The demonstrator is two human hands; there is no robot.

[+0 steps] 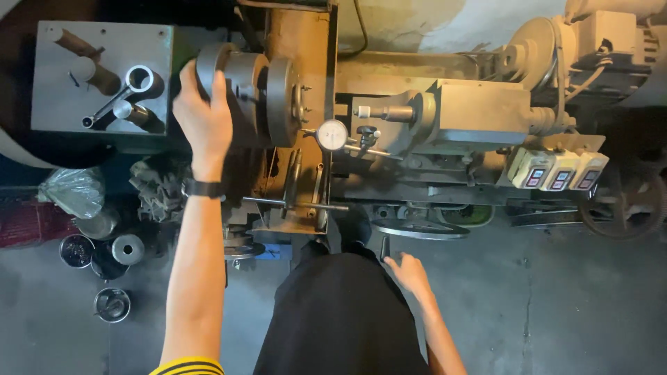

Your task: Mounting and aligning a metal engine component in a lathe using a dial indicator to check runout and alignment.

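Head view: lathe chuck (240, 83), upper left of centre in the frame, is clasped around its rim by the left hand (203, 114). Just right of it stands a dial indicator (332, 135). Lower centre, the right hand (410, 272) closes on a dark handle (385, 247) of the handwheel (420, 229).

Dull grey metal chuck (240, 87), rough concrete floor (556, 305)

A black band watch (203, 189) circles the left wrist; a yellow sleeve with black stripes (186, 366) shows at the upper arm. Both forearms are bare. Black trousers (340, 312) cover the legs.
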